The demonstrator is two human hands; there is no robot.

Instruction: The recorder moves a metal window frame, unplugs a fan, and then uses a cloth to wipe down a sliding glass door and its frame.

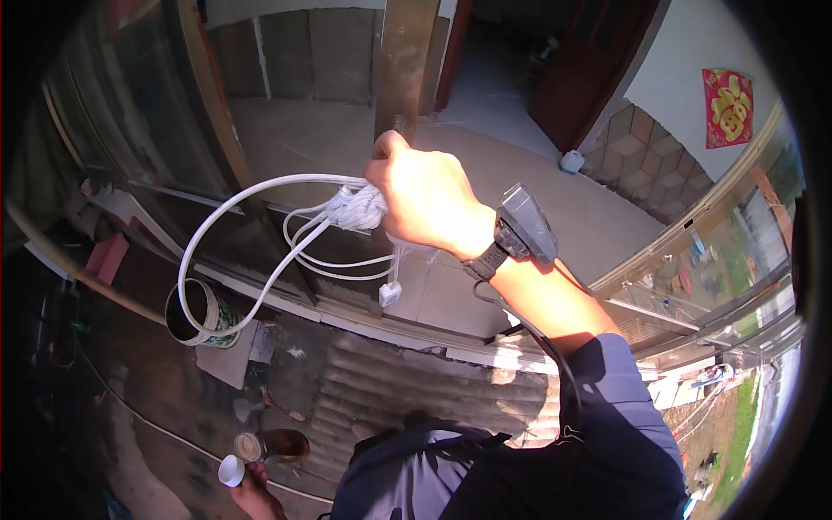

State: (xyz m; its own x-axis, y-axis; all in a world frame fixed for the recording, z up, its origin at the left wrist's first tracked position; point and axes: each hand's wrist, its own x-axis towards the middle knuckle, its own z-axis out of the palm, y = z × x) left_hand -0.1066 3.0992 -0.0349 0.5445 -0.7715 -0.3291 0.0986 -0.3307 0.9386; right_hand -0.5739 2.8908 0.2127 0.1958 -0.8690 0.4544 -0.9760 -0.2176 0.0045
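My right hand (425,195) is raised in the middle, fingers closed around a bundled white cable (256,180). A bunched white wad (355,208), cloth or wound cord, sits against its knuckles. From the grip, one large loop swings out left, thinner loops hang below, and a white plug (390,293) dangles underneath. Low at the left, my left hand (257,496) pinches a white cap (231,471). Beside those fingers is a clear jar (289,444) with brown liquid inside; whether the hand also touches it, I cannot tell.
A metal-framed sliding door (403,78) stands ahead, its track running across. A patterned bucket (227,329) sits at the left, by a pinkish block (107,258). On the tiled floor inside is a small white container (572,161). A ridged mat (373,390) lies below me.
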